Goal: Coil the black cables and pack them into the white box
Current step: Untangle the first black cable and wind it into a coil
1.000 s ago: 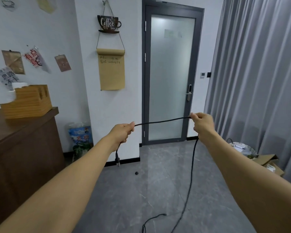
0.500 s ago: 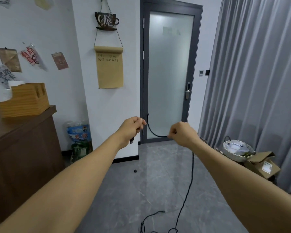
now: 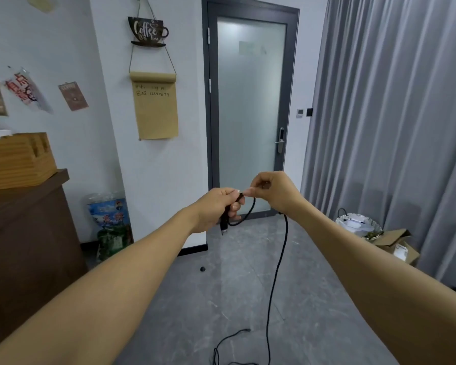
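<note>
The person stands with both arms stretched forward, and the left hand (image 3: 216,209) has its fingers closed around the black cable (image 3: 277,272) near its plug, which hangs just below these fingers. The right hand (image 3: 273,192) pinches the same cable between thumb and fingertips, almost touching the left fingertips, and a small loop hangs between and under the two hands. From under the right fingers the cable drops down to the grey floor (image 3: 313,299), where its other end lies.
</note>
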